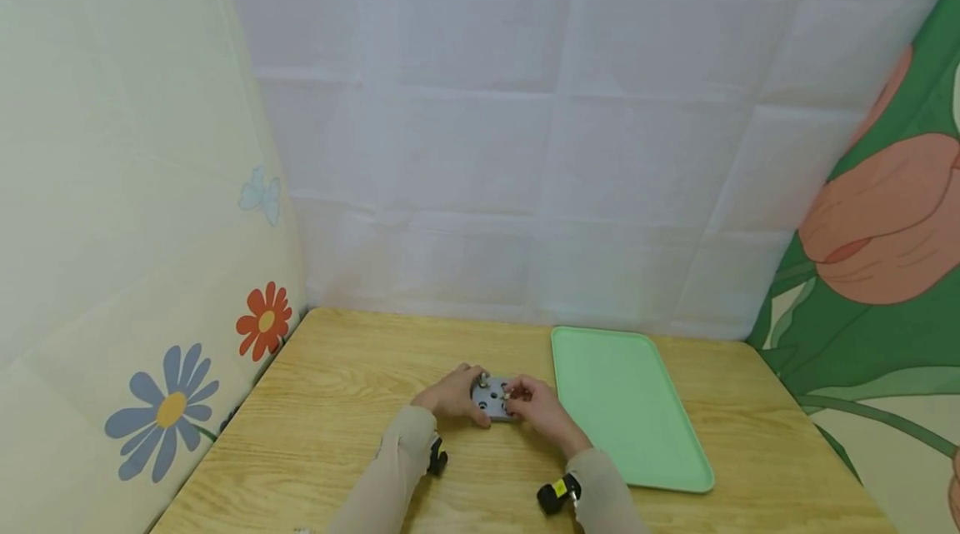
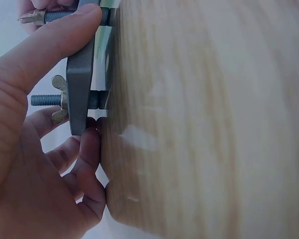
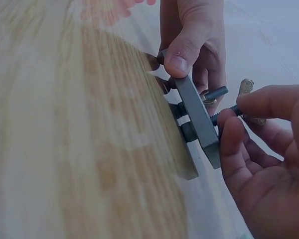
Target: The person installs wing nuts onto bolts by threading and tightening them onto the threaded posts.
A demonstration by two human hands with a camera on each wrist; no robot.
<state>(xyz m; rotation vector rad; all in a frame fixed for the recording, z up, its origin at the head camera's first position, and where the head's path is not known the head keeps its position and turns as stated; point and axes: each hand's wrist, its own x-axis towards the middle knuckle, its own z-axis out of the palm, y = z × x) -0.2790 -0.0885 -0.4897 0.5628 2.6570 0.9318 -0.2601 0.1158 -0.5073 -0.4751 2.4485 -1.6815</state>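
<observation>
Left hand (image 1: 452, 396) gripped plate (image 1: 492, 410), short of far edge of surface (image 1: 360, 376); right hand (image 1: 537, 406) pinched wing nut (image 3: 246, 87) at bolt (image 3: 215, 119). Square nut, steady plate likely eased turning.

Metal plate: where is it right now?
In the head view, the metal plate is below the picture's centre, between the left hand and the right hand, left of the green tray.
</observation>
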